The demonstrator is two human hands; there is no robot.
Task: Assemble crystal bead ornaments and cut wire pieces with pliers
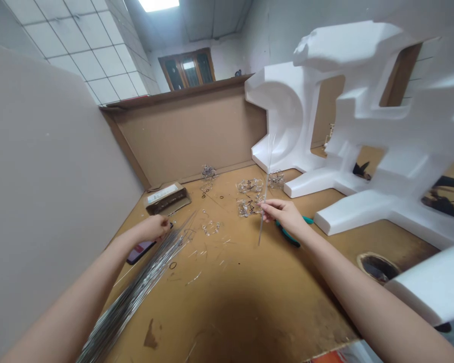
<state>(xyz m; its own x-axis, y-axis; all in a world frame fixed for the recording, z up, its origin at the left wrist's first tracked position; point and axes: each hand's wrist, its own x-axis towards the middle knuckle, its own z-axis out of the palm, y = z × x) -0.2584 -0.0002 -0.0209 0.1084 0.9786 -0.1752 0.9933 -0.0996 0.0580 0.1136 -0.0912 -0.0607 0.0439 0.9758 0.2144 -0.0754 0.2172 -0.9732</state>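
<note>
Between the fingertips of my right hand [282, 214] are a few thin straight metal wires [269, 174], held nearly upright above the table. Teal-handled pliers [289, 237] lie below that hand, partly hidden by it. My left hand [153, 229] has its fingers curled together over the upper part of a long bundle of wires [142, 282]; a small dark thing shows at its fingertips, too small to name. Partly under the left forearm lies a phone [139, 251]. Bent wire pieces [249, 196] are heaped just beyond my right hand.
A small cardboard box [168, 201] sits at the back left. Wire scraps and dark rings [173, 265] are scattered mid-table. White foam packing [348, 196] stands along the right, beside a round hole [378, 267]. A cardboard wall [196, 131] closes the back.
</note>
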